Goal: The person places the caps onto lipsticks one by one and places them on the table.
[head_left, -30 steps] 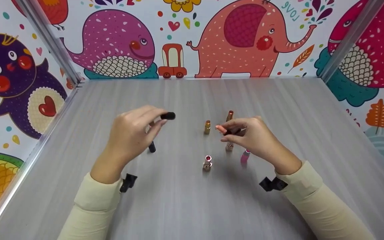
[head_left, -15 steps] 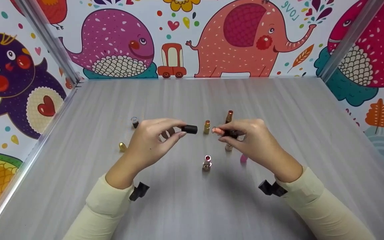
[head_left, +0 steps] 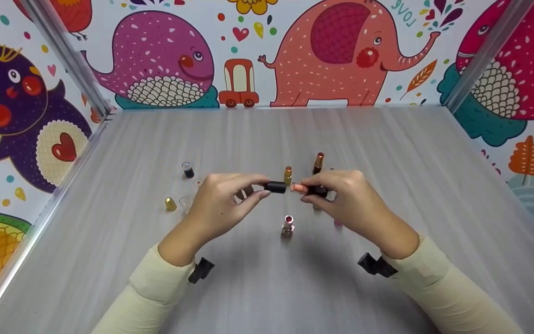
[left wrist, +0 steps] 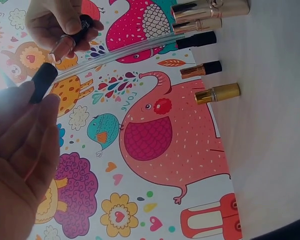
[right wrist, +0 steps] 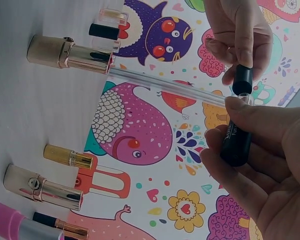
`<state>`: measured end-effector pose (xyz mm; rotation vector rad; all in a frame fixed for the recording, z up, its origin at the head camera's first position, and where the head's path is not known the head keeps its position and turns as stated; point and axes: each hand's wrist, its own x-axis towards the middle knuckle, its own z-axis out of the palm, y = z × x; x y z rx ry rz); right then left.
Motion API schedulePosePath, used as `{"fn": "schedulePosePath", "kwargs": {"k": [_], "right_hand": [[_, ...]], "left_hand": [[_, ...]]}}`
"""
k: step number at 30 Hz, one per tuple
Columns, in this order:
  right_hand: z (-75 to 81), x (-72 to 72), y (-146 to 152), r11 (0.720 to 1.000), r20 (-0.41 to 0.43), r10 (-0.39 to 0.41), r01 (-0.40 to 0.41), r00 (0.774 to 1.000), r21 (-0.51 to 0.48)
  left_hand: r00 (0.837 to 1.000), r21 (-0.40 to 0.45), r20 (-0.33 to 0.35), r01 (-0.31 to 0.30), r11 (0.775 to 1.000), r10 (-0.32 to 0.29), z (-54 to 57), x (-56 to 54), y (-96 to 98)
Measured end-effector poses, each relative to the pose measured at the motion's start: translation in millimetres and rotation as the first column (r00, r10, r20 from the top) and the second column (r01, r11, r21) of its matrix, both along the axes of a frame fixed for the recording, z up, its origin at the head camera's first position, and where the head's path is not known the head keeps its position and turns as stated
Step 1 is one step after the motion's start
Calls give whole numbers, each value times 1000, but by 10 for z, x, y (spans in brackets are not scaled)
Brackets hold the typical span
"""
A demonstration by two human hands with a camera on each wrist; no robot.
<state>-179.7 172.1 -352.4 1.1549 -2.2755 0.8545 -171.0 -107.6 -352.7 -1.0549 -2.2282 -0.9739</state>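
Note:
Between thumb and fingers, my left hand [head_left: 225,204] pinches a black lipstick cap [head_left: 276,187], held level above the table. My right hand [head_left: 352,202] grips a black lipstick [head_left: 316,190] with its peach-coloured tip [head_left: 299,188] exposed and pointing left. Cap and tip face each other, a narrow gap apart in the head view. Just behind them a gold lipstick [head_left: 288,175] stands uncapped, and nearer the person is another gold one with a deep pink tip [head_left: 288,227]. Beyond my right hand rises a black-and-copper lipstick [head_left: 319,162]. That hand mostly hides further lipsticks, including a pink one [head_left: 338,222].
Left of my left hand are a gold cap [head_left: 170,204], a clear cap [head_left: 184,203] and a black-and-clear cap [head_left: 187,170]. Printed panels [head_left: 244,46] with metal corner posts [head_left: 489,60] enclose the grey table [head_left: 248,287] at the back and sides.
My left hand has brought the black cap rightward and toward the person, up close to the lipstick. The right hand has shifted only slightly. Caps formerly behind the left hand now show.

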Motion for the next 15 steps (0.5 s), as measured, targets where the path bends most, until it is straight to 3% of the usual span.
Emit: {"fn": "schedulePosePath", "kwargs": {"k": [15], "right_hand": [[2, 41, -47, 1000, 5, -10, 9, 1000, 17]], "left_hand": [[1000, 0, 0, 29, 1000, -29, -39, 5, 47]]}}
